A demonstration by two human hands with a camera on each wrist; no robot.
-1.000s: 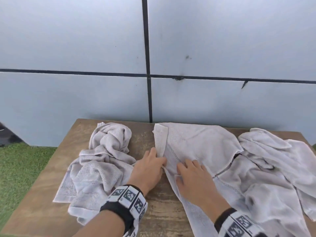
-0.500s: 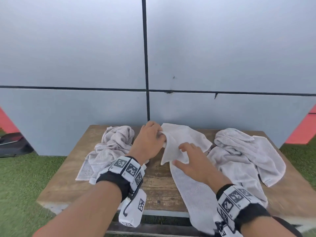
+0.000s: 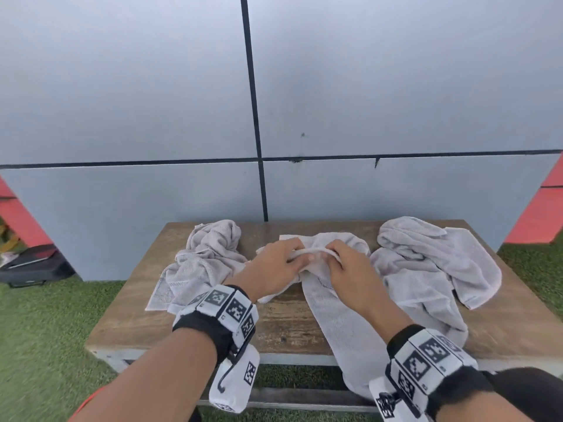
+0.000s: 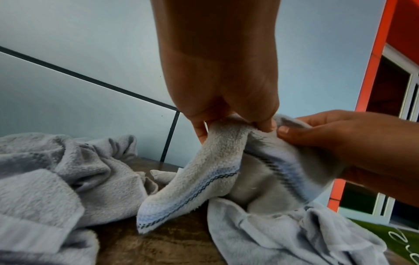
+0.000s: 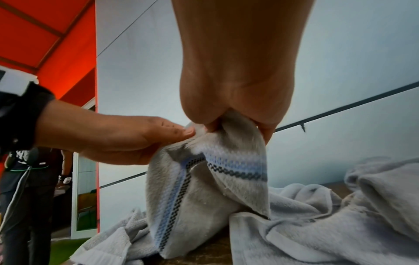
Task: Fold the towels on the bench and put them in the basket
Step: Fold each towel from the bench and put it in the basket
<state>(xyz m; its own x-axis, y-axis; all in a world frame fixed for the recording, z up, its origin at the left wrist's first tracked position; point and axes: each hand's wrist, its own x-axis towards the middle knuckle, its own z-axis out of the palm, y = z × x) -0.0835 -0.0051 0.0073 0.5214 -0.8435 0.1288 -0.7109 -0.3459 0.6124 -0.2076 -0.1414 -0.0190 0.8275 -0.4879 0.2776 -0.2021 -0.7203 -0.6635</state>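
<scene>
A pale grey towel [image 3: 344, 318] with a blue and black woven stripe [image 4: 199, 186] lies down the middle of the wooden bench [image 3: 283, 324], its near end hanging over the front edge. My left hand [image 3: 281, 263] and right hand [image 3: 341, 263] sit close together at its far end, each pinching the bunched hem and lifting it off the bench. The left wrist view shows my left hand [image 4: 229, 123] pinching the hem; the right wrist view shows my right hand [image 5: 235, 125] gripping it too. No basket is in view.
A crumpled grey towel [image 3: 204, 263] lies at the bench's left end and another [image 3: 432, 269] sprawls over the right end. A grey panelled wall [image 3: 274, 102] stands right behind the bench. Green turf [image 3: 45, 330] surrounds it, with a dark case [image 3: 33, 263] at the left.
Both hands came together at the middle towel's far end and now pinch its hem, gathering it upward. The camera pulled back, so the whole bench shows.
</scene>
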